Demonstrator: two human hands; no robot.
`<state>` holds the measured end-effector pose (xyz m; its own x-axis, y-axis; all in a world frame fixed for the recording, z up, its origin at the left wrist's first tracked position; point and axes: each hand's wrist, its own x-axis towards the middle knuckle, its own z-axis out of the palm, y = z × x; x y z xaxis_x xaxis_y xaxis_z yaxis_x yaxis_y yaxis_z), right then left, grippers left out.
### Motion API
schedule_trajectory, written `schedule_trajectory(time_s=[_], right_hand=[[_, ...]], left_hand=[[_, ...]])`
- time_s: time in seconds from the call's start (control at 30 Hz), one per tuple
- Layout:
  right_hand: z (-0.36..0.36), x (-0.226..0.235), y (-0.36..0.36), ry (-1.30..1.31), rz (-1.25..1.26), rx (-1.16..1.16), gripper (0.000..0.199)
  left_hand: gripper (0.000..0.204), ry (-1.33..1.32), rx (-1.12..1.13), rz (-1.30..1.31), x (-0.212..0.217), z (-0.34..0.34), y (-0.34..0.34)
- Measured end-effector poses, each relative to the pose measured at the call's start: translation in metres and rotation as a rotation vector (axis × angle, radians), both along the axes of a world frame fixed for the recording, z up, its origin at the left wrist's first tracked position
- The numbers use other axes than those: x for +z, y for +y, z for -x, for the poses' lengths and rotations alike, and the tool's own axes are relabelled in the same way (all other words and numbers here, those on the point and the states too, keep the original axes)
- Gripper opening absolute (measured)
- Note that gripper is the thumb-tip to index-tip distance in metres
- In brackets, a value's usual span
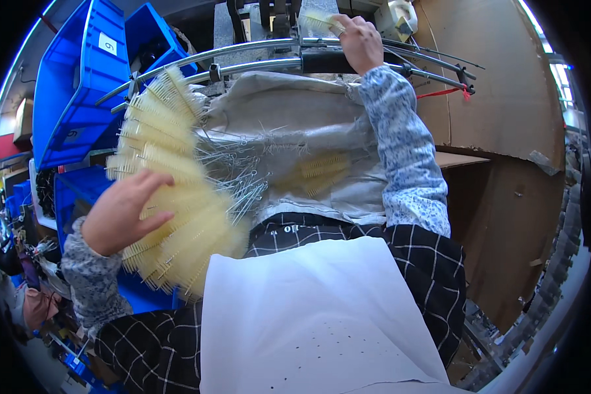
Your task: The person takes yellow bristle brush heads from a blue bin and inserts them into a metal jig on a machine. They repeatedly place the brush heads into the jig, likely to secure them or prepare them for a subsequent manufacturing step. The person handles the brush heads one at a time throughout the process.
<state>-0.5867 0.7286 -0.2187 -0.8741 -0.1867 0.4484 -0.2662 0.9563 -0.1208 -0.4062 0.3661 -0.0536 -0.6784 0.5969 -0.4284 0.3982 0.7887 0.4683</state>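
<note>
A large heap of pale yellow bristle brushes (pixel 177 171) with twisted wire stems lies on my left, the wire ends pointing to the middle. My left hand (pixel 128 210) is at the heap's left side, thumb and fingers apart, with no brush gripped between them. Far ahead, beyond the metal rails, my right hand (pixel 361 46) pinches one yellow bristle brush (pixel 318 21), its bristles pointing left. On the grey cloth (pixel 289 108) spread before my lap, a few more yellow brushes (pixel 322 172) lie beside the loose wire stems (pixel 233 171).
Two curved metal rails (pixel 256 60) cross in front, with a machine (pixel 262 20) behind them. Blue plastic bins (pixel 62 92) stand at the left. Cardboard sheets (pixel 486 85) wall the right side. A white sheet (pixel 315 295) covers part of my lap.
</note>
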Motion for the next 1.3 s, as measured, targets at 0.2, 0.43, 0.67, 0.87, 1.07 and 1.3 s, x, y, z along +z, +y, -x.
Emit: schedule_trajectory(time_s=[0.2,0.43,0.67,0.87,1.07,1.3], right_hand=[[0.021,-0.01,-0.008,-0.082,-0.182,-0.125,0.031],[0.027,-0.014,-0.01,-0.091,-0.164,-0.069,0.03],[0.036,-0.02,-0.006,-0.095,-0.086,0.054,0.03],[0.047,-0.014,-0.004,-0.161,-0.217,0.043,0.032],[0.056,-0.024,0.006,-0.029,-0.219,0.05,0.034],[0.029,-0.022,0.045,-0.106,-0.064,-0.261,0.043]], left_hand=[[0.028,-0.103,0.03,-0.033,-0.01,-0.009,0.005],[0.022,-0.182,0.115,-0.074,0.002,-0.003,0.004],[0.023,0.347,0.159,-0.486,0.023,-0.009,-0.026],[0.026,0.362,0.255,-0.576,0.043,-0.01,-0.043],[0.027,0.248,0.175,-0.527,0.043,0.002,-0.017],[0.028,0.373,0.263,-0.547,0.039,-0.002,-0.025]])
